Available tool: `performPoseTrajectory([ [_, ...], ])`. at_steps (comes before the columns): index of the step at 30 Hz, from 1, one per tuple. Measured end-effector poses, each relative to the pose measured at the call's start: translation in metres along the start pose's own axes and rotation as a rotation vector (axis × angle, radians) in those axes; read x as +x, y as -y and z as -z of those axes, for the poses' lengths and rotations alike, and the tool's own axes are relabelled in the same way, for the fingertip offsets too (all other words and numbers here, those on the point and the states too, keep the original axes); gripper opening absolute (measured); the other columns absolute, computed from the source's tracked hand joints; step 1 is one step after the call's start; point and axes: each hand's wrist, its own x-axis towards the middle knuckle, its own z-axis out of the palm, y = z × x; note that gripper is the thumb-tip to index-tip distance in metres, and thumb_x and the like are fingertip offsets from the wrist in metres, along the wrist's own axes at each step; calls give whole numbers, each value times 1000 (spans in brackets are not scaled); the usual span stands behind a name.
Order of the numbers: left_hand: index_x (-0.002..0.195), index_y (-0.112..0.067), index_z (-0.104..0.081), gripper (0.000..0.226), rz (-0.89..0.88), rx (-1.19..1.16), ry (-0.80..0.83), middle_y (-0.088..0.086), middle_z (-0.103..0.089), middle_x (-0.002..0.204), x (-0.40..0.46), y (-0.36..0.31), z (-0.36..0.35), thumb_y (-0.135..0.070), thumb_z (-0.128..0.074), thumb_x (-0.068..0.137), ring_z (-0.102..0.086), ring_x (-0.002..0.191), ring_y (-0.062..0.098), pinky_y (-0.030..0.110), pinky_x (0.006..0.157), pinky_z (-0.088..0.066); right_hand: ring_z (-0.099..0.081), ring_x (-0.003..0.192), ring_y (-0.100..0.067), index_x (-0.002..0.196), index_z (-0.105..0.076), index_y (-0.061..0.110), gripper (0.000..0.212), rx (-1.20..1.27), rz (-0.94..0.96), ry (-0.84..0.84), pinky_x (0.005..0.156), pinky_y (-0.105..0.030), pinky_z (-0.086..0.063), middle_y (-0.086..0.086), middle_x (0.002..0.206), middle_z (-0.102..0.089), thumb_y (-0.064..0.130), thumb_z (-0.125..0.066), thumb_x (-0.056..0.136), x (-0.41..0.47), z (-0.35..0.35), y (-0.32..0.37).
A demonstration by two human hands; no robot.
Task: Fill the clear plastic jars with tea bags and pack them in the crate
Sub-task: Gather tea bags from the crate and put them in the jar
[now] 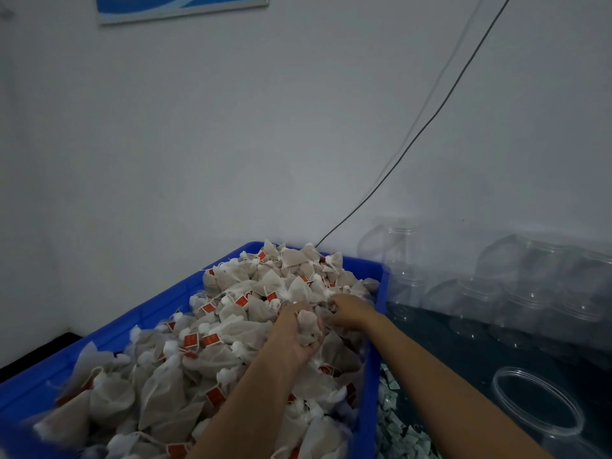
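Note:
A blue plastic crate (159, 313) is heaped with pyramid tea bags (231, 313) bearing red tags. My left hand (298, 336) lies palm up in the pile and grips a tea bag (309, 326) in its curled fingers. My right hand (347, 309) reaches into the heap at the crate's far right, fingers curled round tea bags. An open clear plastic jar (536, 405) stands to the right of the crate, near my right forearm.
Several empty clear jars (516, 293) stand along the white wall at the right on a dark table (447, 352). Small pale green packets (394, 422) lie beside the crate's right wall. A thin cable (414, 140) runs down the wall behind the crate.

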Motion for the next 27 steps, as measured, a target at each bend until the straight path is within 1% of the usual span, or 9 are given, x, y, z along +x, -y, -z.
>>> performPoseTrajectory([
  [7,81,-2,-51,9,31,28,-21,14,-52,73,5,0,2,-5,-53,89,-50,60,20,20,40,-49,-46,124,-31,129,-50,8,48,-402,-107,128,105,-44,-36,-11,138,-47,15,-64,85,12,-12,2],
  [10,83,-3,-51,7,23,-4,-14,16,-52,80,2,0,0,-2,-51,90,-51,65,22,24,42,-51,-47,123,-31,128,-50,6,42,-430,-139,46,103,-42,-37,-13,135,-49,16,-61,88,3,-6,6],
  [14,89,0,-58,12,40,-37,93,20,-65,78,-5,1,-1,0,-46,91,-60,76,30,37,54,-58,-60,96,-22,94,-53,15,3,40,-86,-263,91,-35,-48,-8,104,-63,18,-53,95,-9,10,12],
  [16,98,-1,-57,14,53,-63,127,23,-64,95,-6,0,0,0,-45,90,-62,93,34,44,72,-58,-58,78,-16,79,-49,17,17,340,-17,-340,75,-27,-50,-2,84,-59,17,-58,93,-20,26,13],
  [18,102,-1,-56,15,70,-93,143,25,-60,106,-8,-1,-1,-8,-49,91,-59,104,35,45,85,-52,-55,72,-13,79,-54,11,16,574,90,-267,68,-24,-48,-4,78,-58,17,-65,89,-36,42,17],
  [20,104,0,-56,24,71,-111,162,24,-61,102,-8,0,-1,-22,-54,93,-60,94,32,41,79,-55,-57,76,-15,87,-60,5,15,648,209,-153,69,-24,-50,-10,85,-62,18,-67,88,-51,51,23],
  [22,107,-4,-58,32,59,-103,171,22,-64,102,-9,-1,-1,-33,-60,92,-62,89,28,36,67,-57,-59,74,-10,85,-62,8,10,616,298,-47,69,-21,-50,-3,83,-64,16,-66,89,-63,53,27],
  [24,108,-5,-59,32,51,-45,133,20,-66,98,-9,-1,0,-32,-63,91,-64,82,25,30,56,-58,-62,73,-6,89,-65,9,4,639,320,23,70,-19,-51,2,80,-66,11,-62,90,-70,52,29],
  [27,110,-5,-59,28,25,-18,66,17,-64,84,-8,0,1,-26,-62,93,-62,64,22,23,45,-54,-67,84,-8,103,-63,21,22,796,227,36,76,-21,-54,0,94,-71,4,-54,92,-77,51,29],
])
